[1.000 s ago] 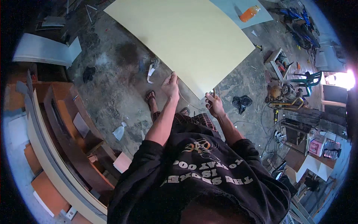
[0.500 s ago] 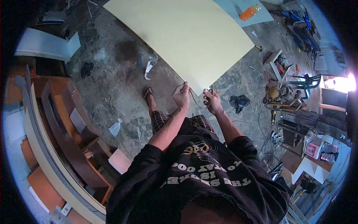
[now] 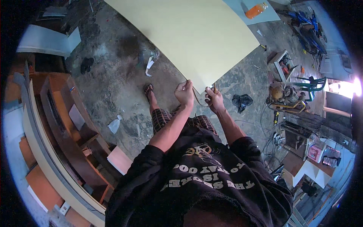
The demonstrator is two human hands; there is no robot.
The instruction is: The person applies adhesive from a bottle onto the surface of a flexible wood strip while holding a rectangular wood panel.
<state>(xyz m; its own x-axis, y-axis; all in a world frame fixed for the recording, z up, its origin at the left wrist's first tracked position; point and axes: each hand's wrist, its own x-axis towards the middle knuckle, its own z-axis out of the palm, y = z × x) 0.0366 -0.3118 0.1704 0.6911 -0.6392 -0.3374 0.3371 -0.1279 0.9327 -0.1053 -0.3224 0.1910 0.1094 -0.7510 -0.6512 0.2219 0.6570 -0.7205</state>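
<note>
1. Left hand [image 3: 184, 92] and right hand [image 3: 214, 99]: both clamped on the near corner of the pale yellow sheet [image 3: 189, 34], over the concrete floor [image 3: 113, 87].
2. Step judged: gripping the corner; next needs a steady hold.

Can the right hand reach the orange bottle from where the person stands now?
Probably not. The right hand is at the near corner of the large cream panel, while the orange bottle lies beyond the panel's far side. The whole panel lies between them, so the person would have to walk around it.
</note>
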